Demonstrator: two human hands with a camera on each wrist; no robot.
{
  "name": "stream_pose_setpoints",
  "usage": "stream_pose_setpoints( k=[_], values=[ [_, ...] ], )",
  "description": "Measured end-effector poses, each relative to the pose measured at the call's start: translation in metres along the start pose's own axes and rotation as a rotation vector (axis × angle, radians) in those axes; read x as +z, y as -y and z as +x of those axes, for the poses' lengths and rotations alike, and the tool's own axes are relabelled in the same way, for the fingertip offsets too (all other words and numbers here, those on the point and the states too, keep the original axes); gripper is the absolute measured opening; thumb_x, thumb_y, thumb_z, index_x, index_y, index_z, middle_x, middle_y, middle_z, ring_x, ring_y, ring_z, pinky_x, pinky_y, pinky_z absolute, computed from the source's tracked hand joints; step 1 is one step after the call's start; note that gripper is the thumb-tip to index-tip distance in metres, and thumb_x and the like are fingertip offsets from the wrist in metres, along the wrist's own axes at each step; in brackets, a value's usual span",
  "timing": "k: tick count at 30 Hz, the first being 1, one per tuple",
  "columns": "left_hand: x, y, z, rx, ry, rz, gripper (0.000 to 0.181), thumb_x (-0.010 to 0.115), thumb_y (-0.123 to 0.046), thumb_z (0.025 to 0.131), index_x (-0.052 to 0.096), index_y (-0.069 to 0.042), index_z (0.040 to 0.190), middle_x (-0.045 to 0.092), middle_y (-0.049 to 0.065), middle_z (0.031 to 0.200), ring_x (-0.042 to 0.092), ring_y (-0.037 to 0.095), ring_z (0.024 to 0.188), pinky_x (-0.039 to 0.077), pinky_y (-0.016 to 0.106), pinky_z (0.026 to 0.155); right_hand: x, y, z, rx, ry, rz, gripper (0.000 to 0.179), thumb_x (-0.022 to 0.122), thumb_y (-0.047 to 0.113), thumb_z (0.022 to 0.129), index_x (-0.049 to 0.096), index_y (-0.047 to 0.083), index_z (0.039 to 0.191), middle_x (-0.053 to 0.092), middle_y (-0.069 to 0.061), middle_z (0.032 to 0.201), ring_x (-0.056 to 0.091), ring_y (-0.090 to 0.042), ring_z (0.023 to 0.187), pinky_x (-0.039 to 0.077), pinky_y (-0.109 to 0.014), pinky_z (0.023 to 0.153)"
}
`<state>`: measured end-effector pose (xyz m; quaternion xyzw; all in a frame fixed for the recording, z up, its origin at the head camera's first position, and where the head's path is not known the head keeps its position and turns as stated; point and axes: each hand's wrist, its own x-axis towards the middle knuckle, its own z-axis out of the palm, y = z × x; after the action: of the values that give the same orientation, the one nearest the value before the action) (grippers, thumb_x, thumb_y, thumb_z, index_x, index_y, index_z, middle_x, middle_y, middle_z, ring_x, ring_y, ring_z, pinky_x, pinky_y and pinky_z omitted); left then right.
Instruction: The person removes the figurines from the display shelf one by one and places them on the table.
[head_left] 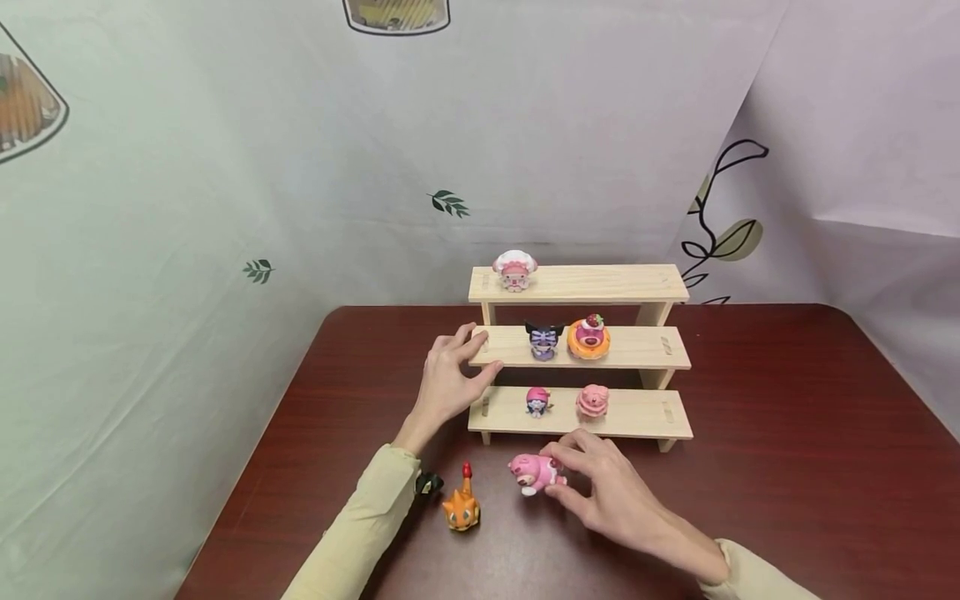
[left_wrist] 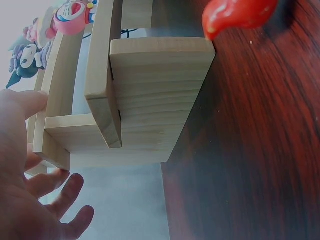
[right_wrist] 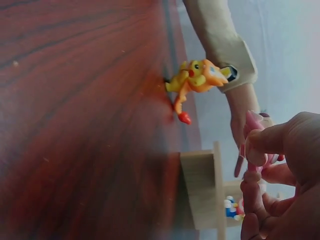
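Observation:
My right hand (head_left: 611, 492) pinches a pink bear figurine (head_left: 529, 472) between thumb and fingers, in front of the lowest step of a wooden three-tier display stand (head_left: 637, 346). The figurine lies tilted on its side in the grip; fingers hide part of it in the right wrist view. At the stand's left end, my left hand (head_left: 447, 375) holds the end of the middle board, thumb and fingers around it. An orange and yellow figurine (head_left: 461, 510) with a red-tipped tail is on the table between my forearms.
The top board carries a white-and-pink figurine (head_left: 514, 272). On the middle board are a purple-black figurine (head_left: 543, 342) and a bear in an orange ring (head_left: 588, 338). The lowest holds a pink-capped figurine (head_left: 537, 402) and a pink figurine (head_left: 592, 401). A dark object (head_left: 428, 482) sits beside the left sleeve.

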<state>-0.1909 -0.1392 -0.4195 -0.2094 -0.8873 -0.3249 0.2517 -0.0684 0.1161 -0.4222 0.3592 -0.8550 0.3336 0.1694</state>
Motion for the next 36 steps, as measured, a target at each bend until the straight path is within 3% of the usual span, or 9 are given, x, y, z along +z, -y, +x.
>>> stream_pose_setpoints(
  k=[8, 36],
  values=[
    [0.001, 0.002, 0.000, 0.005, -0.008, 0.001, 0.051, 0.079, -0.032, 0.083, 0.071, -0.004, 0.125, 0.062, 0.020, 0.131, 0.056, 0.039, 0.103, 0.044, 0.057, 0.085, 0.010, 0.000, -0.007, 0.054, 0.045, 0.016, 0.033, 0.084, 0.017, 0.079, 0.072, 0.022, 0.109, 0.056, 0.013, 0.100, 0.053, -0.011, 0.087, 0.045, -0.035, 0.073],
    [0.000, 0.000, 0.000, 0.000, -0.006, -0.009, 0.051, 0.079, -0.031, 0.083, 0.071, -0.003, 0.125, 0.061, 0.020, 0.132, 0.056, 0.039, 0.104, 0.044, 0.058, 0.085, 0.049, -0.005, -0.012, 0.091, 0.121, 0.018, 0.030, 0.084, 0.018, 0.077, 0.074, 0.019, 0.105, 0.059, 0.009, 0.095, 0.056, -0.008, 0.086, 0.043, -0.037, 0.074]
  ],
)
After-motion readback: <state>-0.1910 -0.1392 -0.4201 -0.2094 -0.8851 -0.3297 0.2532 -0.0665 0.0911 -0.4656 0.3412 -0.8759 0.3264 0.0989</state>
